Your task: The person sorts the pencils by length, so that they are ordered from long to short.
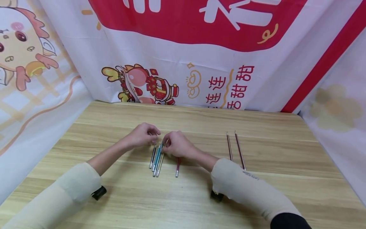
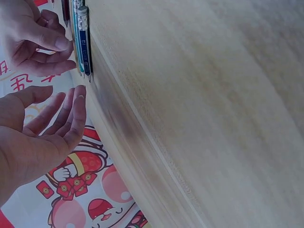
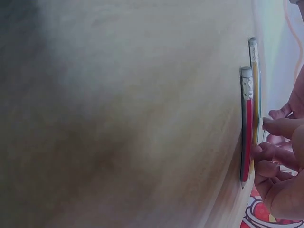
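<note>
Head, L hand (image 1: 143,134): part open, fingers loosely bent, grip empty; just beside bunch's far end.
Head, R hand (image 1: 180,144): fingers bent by bunch's far end; contact unclear.
Head, bunch (image 1: 157,159): mid worktop (image 1: 128,197), slim pencils (dark, blue, yellow); long axes near–far, erasers twd wearer.
Head, red pencil (image 1: 178,163): R of bunch, apart, eraser twd wearer, far end under R hand.
Head, brown pair (image 1: 240,150): well R, roughly parallel, near–far; sleeve (image 1: 243,184) by near ends.
L wrist, both hands: palms bare, fingers softly curved, thumbs apart, nothing seen in either grip.
L wrist, bunch: printed dk-blue barrel, metal ferrule, sharp pts twd cloth (image 2: 102,209).
R wrist, red pencil: red/dk stripes, pale eraser, shiny dented ferrule, sharpened; yellow one alongside.
R wrist, worktop: wood grain, blurry.
</note>
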`<move>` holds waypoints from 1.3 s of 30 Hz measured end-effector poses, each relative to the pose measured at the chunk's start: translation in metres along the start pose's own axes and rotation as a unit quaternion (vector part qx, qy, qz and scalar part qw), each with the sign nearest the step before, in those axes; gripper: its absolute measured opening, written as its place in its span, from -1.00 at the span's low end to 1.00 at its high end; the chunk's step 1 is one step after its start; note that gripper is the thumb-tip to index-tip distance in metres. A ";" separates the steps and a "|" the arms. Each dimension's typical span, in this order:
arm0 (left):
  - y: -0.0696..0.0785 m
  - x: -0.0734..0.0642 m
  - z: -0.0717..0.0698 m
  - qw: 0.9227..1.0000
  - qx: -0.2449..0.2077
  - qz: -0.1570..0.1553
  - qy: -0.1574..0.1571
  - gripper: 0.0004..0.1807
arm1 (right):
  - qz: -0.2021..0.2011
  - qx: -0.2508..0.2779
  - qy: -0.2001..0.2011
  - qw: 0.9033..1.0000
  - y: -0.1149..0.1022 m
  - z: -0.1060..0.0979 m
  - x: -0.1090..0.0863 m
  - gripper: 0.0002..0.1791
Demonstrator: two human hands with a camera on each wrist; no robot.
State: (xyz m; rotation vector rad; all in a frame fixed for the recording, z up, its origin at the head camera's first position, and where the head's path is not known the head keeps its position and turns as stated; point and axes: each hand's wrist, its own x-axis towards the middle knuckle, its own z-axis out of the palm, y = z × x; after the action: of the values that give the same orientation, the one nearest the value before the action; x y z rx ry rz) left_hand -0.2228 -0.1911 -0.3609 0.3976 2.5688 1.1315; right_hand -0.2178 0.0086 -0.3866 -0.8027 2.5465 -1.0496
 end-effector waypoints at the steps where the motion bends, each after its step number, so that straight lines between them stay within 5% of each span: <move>1: 0.000 0.000 0.000 1.000 0.001 0.001 0.000 -0.71 | 0.002 -0.004 0.001 1.000 -0.001 0.001 0.000 -0.87; 39: 0.006 0.000 0.006 1.000 0.002 -0.003 -0.020 -0.78 | 0.063 -0.081 0.007 0.995 0.000 -0.006 -0.002 -0.76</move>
State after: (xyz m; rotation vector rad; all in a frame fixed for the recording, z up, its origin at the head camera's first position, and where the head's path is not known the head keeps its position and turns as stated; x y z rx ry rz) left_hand -0.2194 -0.1829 -0.3601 0.4081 2.5354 1.1054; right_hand -0.2185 0.0134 -0.3830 -0.6652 2.6815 -0.8201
